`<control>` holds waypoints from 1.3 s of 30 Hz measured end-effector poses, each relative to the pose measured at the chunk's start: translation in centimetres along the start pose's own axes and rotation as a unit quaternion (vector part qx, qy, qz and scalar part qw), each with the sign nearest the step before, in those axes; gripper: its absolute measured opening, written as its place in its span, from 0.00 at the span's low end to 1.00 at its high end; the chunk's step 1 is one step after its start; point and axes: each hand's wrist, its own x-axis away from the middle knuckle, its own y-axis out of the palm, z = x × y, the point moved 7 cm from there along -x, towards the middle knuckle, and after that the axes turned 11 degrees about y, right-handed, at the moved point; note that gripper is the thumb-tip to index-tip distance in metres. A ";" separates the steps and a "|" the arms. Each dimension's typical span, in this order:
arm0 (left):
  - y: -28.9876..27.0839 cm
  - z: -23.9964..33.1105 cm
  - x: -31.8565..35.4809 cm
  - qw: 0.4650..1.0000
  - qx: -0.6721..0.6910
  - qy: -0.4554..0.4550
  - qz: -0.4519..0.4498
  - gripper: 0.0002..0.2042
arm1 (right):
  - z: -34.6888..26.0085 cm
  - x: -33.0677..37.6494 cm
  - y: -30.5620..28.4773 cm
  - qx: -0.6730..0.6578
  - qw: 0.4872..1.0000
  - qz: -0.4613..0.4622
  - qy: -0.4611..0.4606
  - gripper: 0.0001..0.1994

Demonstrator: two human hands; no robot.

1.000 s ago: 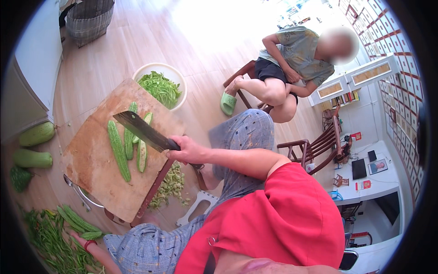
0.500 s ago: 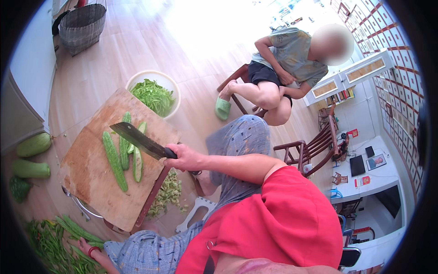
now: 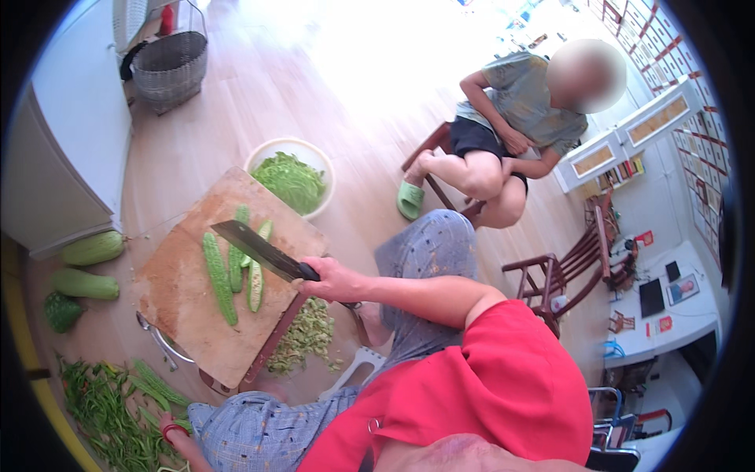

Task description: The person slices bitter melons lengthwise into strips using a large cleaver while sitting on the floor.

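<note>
A: Light?
B: Bright, strongest at top centre; glare whites out floor [image 3: 275, 102] there.
A: Edges?
B: Black corners; wall [image 3: 702, 165] bends, far right. One head [image 3: 586, 76], upper right, blurred over.

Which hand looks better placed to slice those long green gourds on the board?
Probably the right hand: it grips the cleaver, which extends over the board and gourds. The left hand is down by the green vegetables on the floor, away from the board.

Matt metal cleaver [image 3: 255, 248], worn wooden chopping board [image 3: 177, 287], rough-skinned gourds [image 3: 220, 279], smooth plastic bowl [image 3: 329, 175]
</note>
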 end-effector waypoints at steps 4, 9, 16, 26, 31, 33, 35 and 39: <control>0.0 0.5 0.3 1.000 0.015 -0.006 -0.007 0.19 | 1.2 0.5 0.2 -0.038 0.997 -0.024 0.058 0.12; 0.8 1.1 0.3 0.999 0.019 -0.013 -0.028 0.19 | 1.5 0.5 -0.7 -0.011 0.999 0.024 0.035 0.11; 1.1 0.8 1.2 0.997 0.036 -0.042 -0.062 0.19 | 1.1 0.9 -2.2 -0.030 0.999 0.030 0.016 0.10; -9.3 19.8 10.5 0.978 0.007 -0.012 -0.210 0.16 | 3.9 0.5 -2.5 -0.134 0.991 -0.003 0.003 0.10; -4.3 38.8 17.0 0.955 -0.054 0.166 -0.242 0.09 | 5.8 0.0 -3.9 -0.196 0.980 -0.002 -0.020 0.08; -1.2 43.5 19.0 0.909 -0.130 0.240 -0.316 0.07 | 6.0 0.0 -4.6 -0.202 0.979 -0.002 -0.002 0.10; 0.9 44.6 21.8 0.921 -0.136 0.249 -0.268 0.06 | 5.9 -1.0 -5.0 -0.197 0.979 -0.025 -0.042 0.13; 10.6 40.6 24.3 0.935 -0.087 0.217 -0.265 0.06 | 6.1 -0.2 -5.7 -0.205 0.976 -0.008 -0.077 0.08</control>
